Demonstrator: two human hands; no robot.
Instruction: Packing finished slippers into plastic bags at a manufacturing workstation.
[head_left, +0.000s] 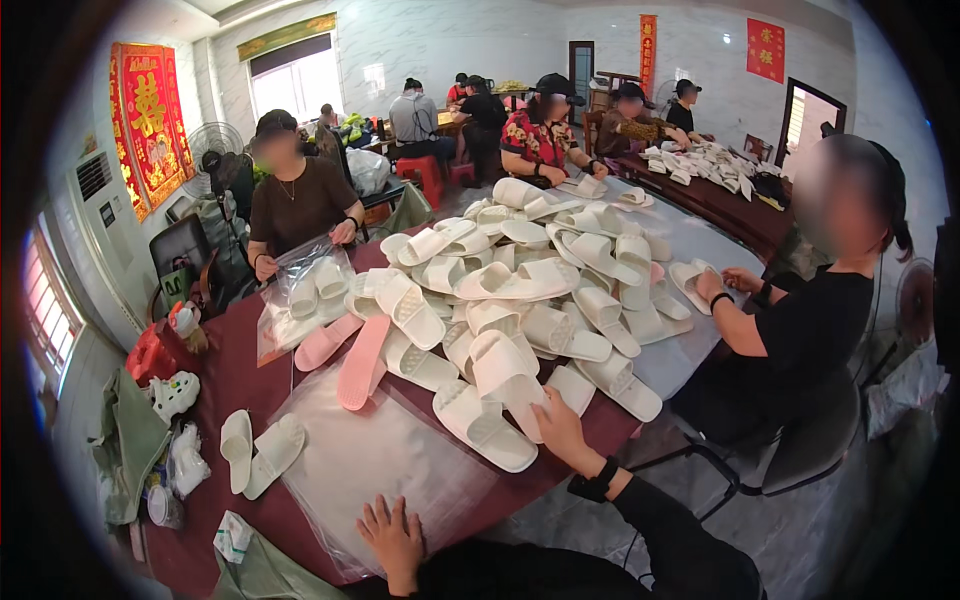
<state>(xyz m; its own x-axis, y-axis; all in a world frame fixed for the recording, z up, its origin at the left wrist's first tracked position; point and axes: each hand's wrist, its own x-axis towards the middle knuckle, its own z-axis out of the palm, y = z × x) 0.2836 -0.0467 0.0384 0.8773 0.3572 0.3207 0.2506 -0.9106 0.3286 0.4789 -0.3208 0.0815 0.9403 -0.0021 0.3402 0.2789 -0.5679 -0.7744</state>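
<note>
My right hand [562, 432] grips the near end of a white slide slipper [506, 372] at the front of a big heap of white slippers [520, 255]. Fingers spread, my left hand [392, 540] lies on a stack of clear plastic bags [375, 460] at the near table edge. Left of the bags rests a pair of white slippers [262, 455], one partly over the other. Two pink slippers [362, 365] stick out of the heap's left side. Part of the held slipper is hidden behind my fingers.
Across the maroon table [215, 375], a person in brown holds a clear bag [305, 285] with white slippers inside. At right, a person in black handles a slipper [692, 285]. A red bag [160, 350] and green cloth [130, 440] crowd the left edge. A chair [810, 440] stands right.
</note>
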